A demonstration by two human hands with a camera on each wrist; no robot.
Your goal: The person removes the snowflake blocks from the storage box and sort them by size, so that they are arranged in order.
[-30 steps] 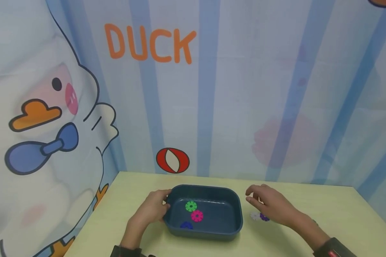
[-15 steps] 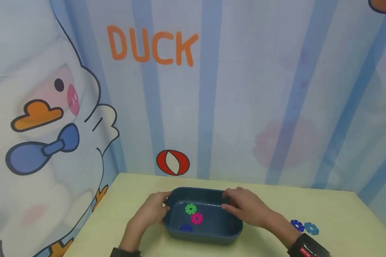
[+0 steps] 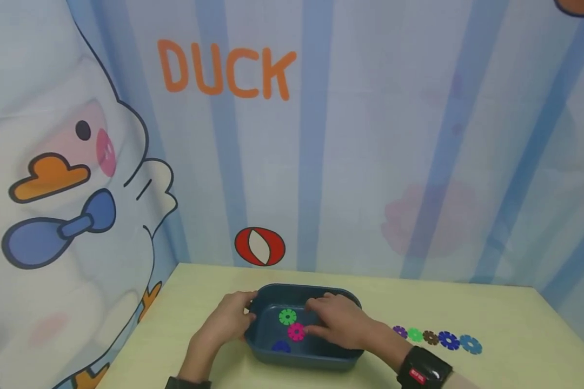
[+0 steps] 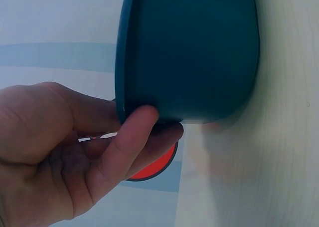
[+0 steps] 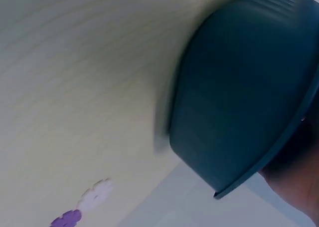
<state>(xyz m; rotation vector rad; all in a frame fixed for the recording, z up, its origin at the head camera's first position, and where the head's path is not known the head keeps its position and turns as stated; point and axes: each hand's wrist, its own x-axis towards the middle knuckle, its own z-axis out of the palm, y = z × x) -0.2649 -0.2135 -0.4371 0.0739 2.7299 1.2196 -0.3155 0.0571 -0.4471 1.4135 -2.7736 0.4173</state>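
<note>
A dark blue-green plastic tub (image 3: 306,363) sits on the table. Inside lie a green snowflake disc (image 3: 287,316), a pink one (image 3: 296,332) and a blue one (image 3: 281,346). My left hand (image 3: 229,319) grips the tub's left rim, thumb and fingers on either side of the wall, as the left wrist view shows close up. Over the rim from the right, my right hand (image 3: 343,321) reaches into the tub. Its thumb and index finger are spread apart, the thumb tip right at the pink disc. In the right wrist view the tub wall hides the fingers.
Right of the tub, a row of snowflake discs lies on the pale table (image 3: 511,319): purple (image 3: 400,332), green (image 3: 415,335), brown (image 3: 430,337), dark blue (image 3: 449,340) and light blue (image 3: 470,344). A white disc (image 5: 95,194) shows beside the purple one. A printed cloth (image 3: 360,162) stands behind.
My right hand has moved left from above the discs on the table, over the rim and down into the tub toward the pink disc. My left hand stays on the rim.
</note>
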